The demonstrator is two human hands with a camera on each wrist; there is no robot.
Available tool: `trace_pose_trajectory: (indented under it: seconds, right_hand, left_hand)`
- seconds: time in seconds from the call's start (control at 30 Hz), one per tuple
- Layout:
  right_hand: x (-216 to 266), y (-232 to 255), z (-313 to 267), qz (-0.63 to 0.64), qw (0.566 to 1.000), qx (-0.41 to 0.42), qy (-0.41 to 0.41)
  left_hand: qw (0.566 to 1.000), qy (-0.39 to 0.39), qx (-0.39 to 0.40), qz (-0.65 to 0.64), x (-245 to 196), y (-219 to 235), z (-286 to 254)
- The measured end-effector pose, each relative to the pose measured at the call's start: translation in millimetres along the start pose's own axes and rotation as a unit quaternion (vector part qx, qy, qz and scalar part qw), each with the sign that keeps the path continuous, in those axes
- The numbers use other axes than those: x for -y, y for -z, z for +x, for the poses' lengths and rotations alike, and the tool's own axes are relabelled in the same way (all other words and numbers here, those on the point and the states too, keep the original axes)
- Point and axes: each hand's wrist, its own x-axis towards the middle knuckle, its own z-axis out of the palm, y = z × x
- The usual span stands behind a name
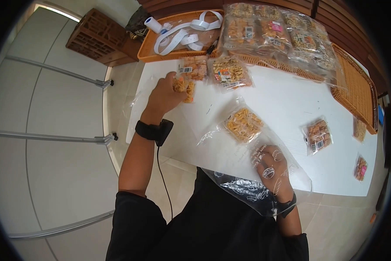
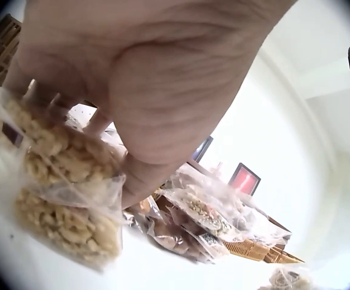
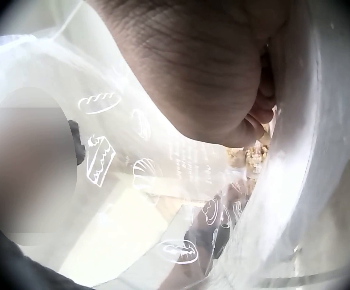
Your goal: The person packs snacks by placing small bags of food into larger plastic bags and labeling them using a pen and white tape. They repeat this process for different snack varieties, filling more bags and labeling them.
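In the head view, my left hand is at the table's far left, its fingers curled over a clear packet of golden, curly snack. The left wrist view shows this packet under my palm. My right hand is inside a large clear plastic bag with white bread and cake drawings. Its fingers bend toward the bag's far end, and I cannot tell whether they pinch anything. A packet of yellow snack sticks lies just beyond those fingers, overlapped by the bag's film.
Two packets, one orange-brown and one nutty, lie beyond my left hand. Several packets are piled at the back. A wicker tray holds white label strips. Another tray leans at right, near a brown packet.
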Motion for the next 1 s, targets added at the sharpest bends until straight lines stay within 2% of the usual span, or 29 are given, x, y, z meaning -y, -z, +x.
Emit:
trace_pose_trajectory:
  seconds: [0.03,0.13,0.23,0.33,0.43,0.57,0.67,0.8,0.9,0.93,1.0]
  right_hand:
    - [-1.0,0.7,-0.5,0.005,1.0,-0.003,0.004]
    - [-0.1,2.3,-0.2,0.025,1.0,-0.005,0.011]
    - [1.1,4.3,0.0,0.043,0.999,-0.004,0.016]
    - [-1.1,2.1,-0.4,0.043,0.999,-0.016,0.029]
    - [0.5,2.2,-0.5,0.042,0.999,-0.02,0.028]
    - [4.3,4.0,-0.6,0.031,0.999,-0.023,0.021]
    - [2.5,5.3,1.4,0.015,1.0,-0.003,0.017]
    - [5.9,18.3,0.8,-0.07,0.996,0.03,0.039]
    - [16.7,36.6,-16.3,-0.12,0.992,0.044,0.015]
    - [10.4,45.3,-29.8,-0.113,0.992,0.06,-0.016]
    - [19.7,58.3,-66.7,-0.188,0.98,0.008,-0.059]
  left_hand:
    - [1.0,-0.007,0.013,0.007,-0.3,-4.1,0.3]
    - [0.999,0.013,-0.023,0.032,-7.7,-13.9,-2.6]
    - [0.995,0.086,-0.041,0.025,-27.2,-16.5,-6.6]
    - [0.99,0.101,-0.046,0.083,-39.2,-19.1,-7.5]
    - [0.993,0.071,-0.038,0.089,-32.0,-17.9,-1.7]
    - [0.995,0.041,-0.091,0.006,-10.9,-14.8,-1.1]
    - [0.989,0.017,-0.133,-0.055,-8.8,3.4,-18.9]
    - [0.981,-0.031,-0.151,-0.116,-19.1,34.5,-62.2]
    - [0.973,-0.092,-0.135,-0.165,-36.3,50.8,-103.6]
    - [0.968,-0.12,-0.123,-0.183,-41.6,50.8,-121.5]
    - [0.957,-0.166,-0.09,-0.222,-56.7,51.4,-160.1]
